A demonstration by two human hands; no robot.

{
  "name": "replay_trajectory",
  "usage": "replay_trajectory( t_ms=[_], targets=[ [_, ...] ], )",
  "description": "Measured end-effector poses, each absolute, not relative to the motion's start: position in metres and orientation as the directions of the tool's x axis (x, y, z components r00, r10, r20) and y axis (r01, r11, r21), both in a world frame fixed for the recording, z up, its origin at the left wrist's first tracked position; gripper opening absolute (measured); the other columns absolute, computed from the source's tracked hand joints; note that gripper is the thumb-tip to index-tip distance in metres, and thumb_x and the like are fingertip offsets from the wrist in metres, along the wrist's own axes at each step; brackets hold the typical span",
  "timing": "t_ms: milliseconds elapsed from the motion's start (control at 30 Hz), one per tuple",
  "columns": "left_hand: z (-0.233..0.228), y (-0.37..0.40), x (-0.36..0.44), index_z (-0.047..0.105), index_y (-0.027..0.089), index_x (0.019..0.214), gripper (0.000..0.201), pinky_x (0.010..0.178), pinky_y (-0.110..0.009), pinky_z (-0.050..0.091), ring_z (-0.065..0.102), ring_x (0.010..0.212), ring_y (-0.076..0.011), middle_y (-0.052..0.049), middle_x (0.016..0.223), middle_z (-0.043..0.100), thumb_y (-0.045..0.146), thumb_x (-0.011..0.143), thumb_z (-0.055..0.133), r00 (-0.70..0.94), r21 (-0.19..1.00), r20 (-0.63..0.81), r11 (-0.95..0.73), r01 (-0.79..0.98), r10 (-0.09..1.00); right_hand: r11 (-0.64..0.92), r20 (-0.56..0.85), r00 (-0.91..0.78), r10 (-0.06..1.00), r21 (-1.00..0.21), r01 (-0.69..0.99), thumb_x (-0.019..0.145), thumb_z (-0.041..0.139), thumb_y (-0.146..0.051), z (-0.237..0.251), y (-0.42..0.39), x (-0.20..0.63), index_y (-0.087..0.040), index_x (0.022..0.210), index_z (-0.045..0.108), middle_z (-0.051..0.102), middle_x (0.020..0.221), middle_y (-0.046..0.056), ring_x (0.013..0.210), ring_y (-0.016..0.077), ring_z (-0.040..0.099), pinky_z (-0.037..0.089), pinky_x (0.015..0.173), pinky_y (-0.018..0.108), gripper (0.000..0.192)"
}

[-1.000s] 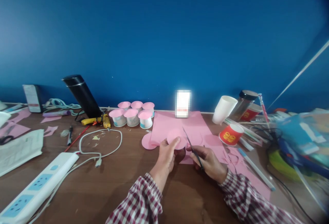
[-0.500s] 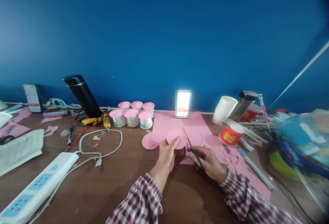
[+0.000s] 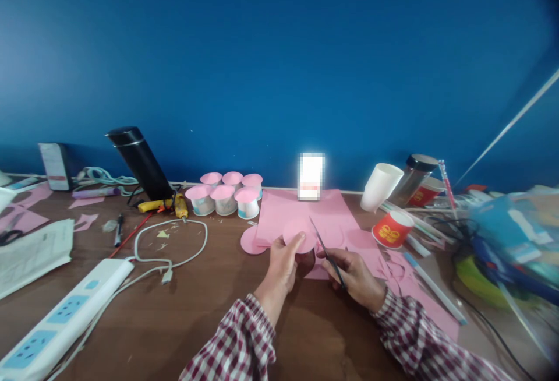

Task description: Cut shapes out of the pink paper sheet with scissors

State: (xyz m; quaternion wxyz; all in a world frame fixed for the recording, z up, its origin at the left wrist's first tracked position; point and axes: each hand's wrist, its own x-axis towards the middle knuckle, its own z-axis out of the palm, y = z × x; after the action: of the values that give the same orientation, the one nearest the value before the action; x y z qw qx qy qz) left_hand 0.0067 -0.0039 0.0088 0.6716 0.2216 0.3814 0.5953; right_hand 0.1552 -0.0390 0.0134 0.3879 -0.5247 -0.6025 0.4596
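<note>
1. Head view: I see my left hand (image 3: 283, 264) pinching a pink paper disc (image 3: 299, 234) by its near edge, thumb on top, above the wooden table (image 3: 209, 299).
2. My right hand (image 3: 356, 276) is closed around scissors (image 3: 325, 248), blades angled up toward the disc's right edge, just beside it.
3. Behind the disc lies a pink paper sheet (image 3: 301, 209); pink-topped cups (image 3: 225, 194) stand to the left, a red cup (image 3: 392, 228) to the right.

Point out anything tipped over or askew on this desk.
The red printed paper cup lies on its side right of the pink paper sheet; the black cylindrical flask leans steeply. Pink paper offcuts litter the wood.
</note>
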Motion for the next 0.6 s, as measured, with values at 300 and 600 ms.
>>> replay_trajectory(
  t_ms=[300, 600],
  targets=[
    [0.0135, -0.0055, 0.0062, 0.063, 0.009, 0.080, 0.035, 0.056, -0.026, 0.047, 0.063, 0.060, -0.0172, -0.008, 0.067, 0.067, 0.030, 0.059, 0.080, -0.002, 0.752, -0.240, 0.185, -0.633, 0.971, 0.014, -0.029, -0.148, 0.989, -0.959, 0.282, 0.074, 0.065, -0.049, 0.0165, -0.0386, 0.1548, -0.011, 0.092, 0.068, 0.050, 0.046, -0.004, 0.038, 0.0085, 0.046, 0.035, 0.038, 0.020, 0.042],
    [0.0104, -0.0050, 0.0059, 0.061, 0.011, 0.084, 0.037, 0.055, -0.028, 0.049, 0.063, 0.058, -0.0176, -0.007, 0.066, 0.067, 0.033, 0.061, 0.078, 0.033, 0.738, -0.243, 0.207, -0.643, 0.969, -0.029, -0.040, -0.072, 0.997, -0.988, 0.151, 0.072, 0.066, -0.054, 0.0113, -0.0359, 0.1566, -0.012, 0.096, 0.064, 0.050, 0.050, -0.006, 0.040, 0.0089, 0.047, 0.037, 0.038, 0.021, 0.049]
  ],
)
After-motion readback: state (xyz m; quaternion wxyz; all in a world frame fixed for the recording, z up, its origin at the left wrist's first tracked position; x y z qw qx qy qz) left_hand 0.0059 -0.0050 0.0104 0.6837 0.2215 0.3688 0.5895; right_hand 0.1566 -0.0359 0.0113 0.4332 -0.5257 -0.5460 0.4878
